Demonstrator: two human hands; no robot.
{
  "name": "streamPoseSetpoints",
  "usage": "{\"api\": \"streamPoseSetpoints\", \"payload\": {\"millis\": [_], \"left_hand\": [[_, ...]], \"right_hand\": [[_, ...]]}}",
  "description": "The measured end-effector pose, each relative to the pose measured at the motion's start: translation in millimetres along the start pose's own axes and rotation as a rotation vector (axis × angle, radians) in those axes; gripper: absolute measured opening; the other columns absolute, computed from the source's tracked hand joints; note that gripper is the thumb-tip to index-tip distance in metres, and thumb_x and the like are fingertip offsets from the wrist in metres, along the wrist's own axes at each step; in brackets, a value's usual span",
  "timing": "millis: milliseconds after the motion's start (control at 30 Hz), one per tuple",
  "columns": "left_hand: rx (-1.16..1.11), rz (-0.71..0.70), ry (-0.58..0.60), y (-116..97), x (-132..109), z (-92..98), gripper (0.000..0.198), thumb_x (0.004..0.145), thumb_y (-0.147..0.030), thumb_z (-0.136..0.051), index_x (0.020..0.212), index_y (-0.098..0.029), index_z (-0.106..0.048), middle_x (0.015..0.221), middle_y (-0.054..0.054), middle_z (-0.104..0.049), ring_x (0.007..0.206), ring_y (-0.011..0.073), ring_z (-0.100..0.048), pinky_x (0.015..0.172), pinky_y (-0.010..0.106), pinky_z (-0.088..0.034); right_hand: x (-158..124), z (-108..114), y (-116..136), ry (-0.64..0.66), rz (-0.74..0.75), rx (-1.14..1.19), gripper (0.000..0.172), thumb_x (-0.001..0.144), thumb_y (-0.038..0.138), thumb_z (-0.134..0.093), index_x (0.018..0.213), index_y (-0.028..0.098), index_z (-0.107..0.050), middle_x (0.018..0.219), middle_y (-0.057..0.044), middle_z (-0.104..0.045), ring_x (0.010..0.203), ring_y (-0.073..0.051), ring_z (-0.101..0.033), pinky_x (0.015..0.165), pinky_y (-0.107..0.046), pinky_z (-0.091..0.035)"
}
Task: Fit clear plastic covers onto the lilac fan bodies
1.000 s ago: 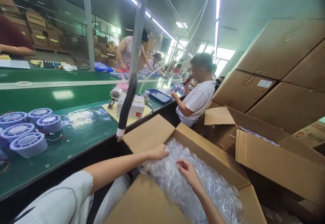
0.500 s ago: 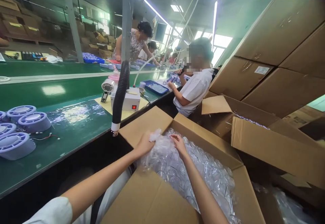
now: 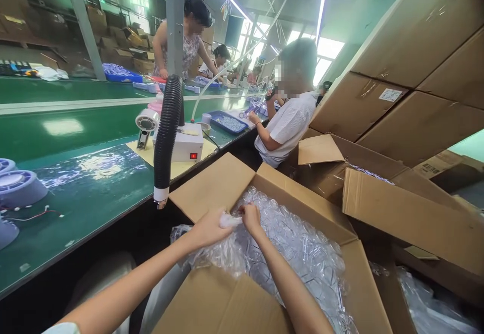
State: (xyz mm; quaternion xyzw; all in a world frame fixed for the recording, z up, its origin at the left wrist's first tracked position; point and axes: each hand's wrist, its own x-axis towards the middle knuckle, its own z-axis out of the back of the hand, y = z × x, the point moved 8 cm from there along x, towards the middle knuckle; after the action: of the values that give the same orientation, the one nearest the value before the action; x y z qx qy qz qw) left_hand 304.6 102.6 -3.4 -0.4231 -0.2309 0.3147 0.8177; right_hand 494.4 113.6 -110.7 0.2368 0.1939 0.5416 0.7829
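My left hand (image 3: 212, 228) is closed around a bunched part of a clear plastic bag (image 3: 221, 256), over the near left side of an open cardboard box (image 3: 368, 283). The rest of the bag hangs below the hand, across the box's edge. Close beside it, my right hand (image 3: 251, 219) has its fingers curled in a pinch at the end of the bunched plastic; the fingertips are partly hidden. Many clear, rounded plastic pieces (image 3: 298, 243) fill the box beneath my hands. Their exact kind is hard to make out.
A green worktable (image 3: 106, 192) runs along the left, with round lavender housings (image 3: 22, 187) on it. A black flexible hose (image 3: 166, 137) hangs before a white device (image 3: 185, 145) and a handheld fan (image 3: 145, 124). A person in white (image 3: 289, 122) sits ahead. Stacked cartons (image 3: 401, 71) lean at right.
My hands have drawn closer together, and my right fingers have curled in to the plastic. The bag is now bunched tighter in my left hand. The view has shifted slightly.
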Motion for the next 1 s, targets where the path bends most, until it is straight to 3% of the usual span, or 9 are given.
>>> {"api": "streamPoseSetpoints", "payload": {"millis": [133, 167, 267, 367, 500, 667, 767, 1000], "left_hand": [[0.063, -0.028, 0.098, -5.9, 21.7, -17.8, 0.064, 0.059, -0.028, -0.079, 0.119, -0.017, -0.059, 0.114, 0.011, -0.068, 0.105, 0.0317, -0.061, 0.084, 0.034, -0.043], [0.075, -0.028, 0.123, -5.2, 29.1, -22.9, 0.061, 0.060, -0.028, -0.079, 0.117, -0.016, -0.061, 0.111, 0.011, -0.069, 0.103, 0.0321, -0.062, 0.083, 0.033, -0.043], [0.104, -0.013, 0.177, -3.2, 51.5, -36.2, 0.014, 0.077, -0.026, -0.067, 0.083, -0.013, -0.067, 0.077, 0.005, -0.068, 0.078, 0.0225, -0.064, 0.073, 0.031, -0.044], [0.106, 0.007, 0.184, -3.8, 64.7, -40.1, 0.020, 0.083, -0.021, -0.061, 0.065, -0.014, -0.057, 0.061, -0.002, -0.055, 0.061, 0.0130, -0.054, 0.066, 0.028, -0.043], [0.024, 0.000, 0.178, -6.5, 62.7, -33.5, 0.022, 0.073, -0.011, -0.058, 0.053, -0.015, -0.048, 0.054, -0.003, -0.050, 0.056, 0.0122, -0.049, 0.059, 0.025, -0.036], [-0.113, 0.019, 0.062, -4.3, 65.2, -15.7, 0.008, 0.072, -0.011, -0.051, 0.065, -0.015, -0.052, 0.067, 0.000, -0.057, 0.065, 0.0131, -0.053, 0.061, 0.023, -0.038], [-0.159, 0.045, 0.018, 0.0, 71.1, -12.4, 0.006, 0.073, -0.012, -0.049, 0.069, -0.016, -0.049, 0.067, -0.001, -0.056, 0.063, 0.0124, -0.052, 0.057, 0.023, -0.038], [-0.037, -0.005, 0.026, -3.8, 70.6, -13.9, 0.017, 0.075, -0.015, -0.055, 0.092, -0.014, -0.056, 0.084, 0.004, -0.063, 0.077, 0.0192, -0.059, 0.068, 0.028, -0.042]], "right_hand": [[-0.9, 17.6, 7.2, 0.078, 0.150, 0.078, 0.018, 0.096, 0.030, -0.061, 0.103, 0.015, -0.065, 0.107, -0.006, -0.066, 0.096, -0.020, -0.064, 0.086, -0.041, -0.055], [-0.9, 23.0, 7.3, 0.109, 0.181, 0.105, 0.017, 0.095, 0.030, -0.062, 0.101, 0.014, -0.065, 0.104, -0.006, -0.067, 0.093, -0.019, -0.065, 0.084, -0.039, -0.055], [7.2, 41.2, 0.0, 0.167, 0.215, 0.169, 0.018, 0.095, 0.030, -0.063, 0.101, 0.013, -0.065, 0.099, -0.005, -0.068, 0.085, -0.017, -0.066, 0.077, -0.035, -0.057], [32.2, 58.0, -16.0, 0.102, 0.156, 0.185, 0.025, 0.097, 0.032, -0.060, 0.113, 0.014, -0.062, 0.108, -0.007, -0.066, 0.089, -0.019, -0.066, 0.077, -0.037, -0.058], [70.0, 57.2, -37.4, -0.044, 0.025, 0.115, 0.029, 0.096, 0.031, -0.061, 0.121, 0.016, -0.059, 0.123, -0.010, -0.060, 0.103, -0.023, -0.062, 0.087, -0.043, -0.055], [87.4, 37.5, -52.6, -0.111, -0.093, 0.030, 0.026, 0.095, 0.031, -0.062, 0.116, 0.016, -0.061, 0.119, -0.009, -0.062, 0.102, -0.023, -0.063, 0.087, -0.043, -0.054], [89.1, 37.2, -54.3, -0.131, -0.110, 0.014, 0.025, 0.096, 0.031, -0.061, 0.115, 0.016, -0.062, 0.118, -0.008, -0.063, 0.099, -0.022, -0.064, 0.085, -0.041, -0.055], [82.6, 53.9, -29.8, -0.091, 0.041, 0.064, 0.024, 0.096, 0.031, -0.060, 0.114, 0.015, -0.062, 0.113, -0.008, -0.063, 0.096, -0.021, -0.064, 0.083, -0.040, -0.056]]}}
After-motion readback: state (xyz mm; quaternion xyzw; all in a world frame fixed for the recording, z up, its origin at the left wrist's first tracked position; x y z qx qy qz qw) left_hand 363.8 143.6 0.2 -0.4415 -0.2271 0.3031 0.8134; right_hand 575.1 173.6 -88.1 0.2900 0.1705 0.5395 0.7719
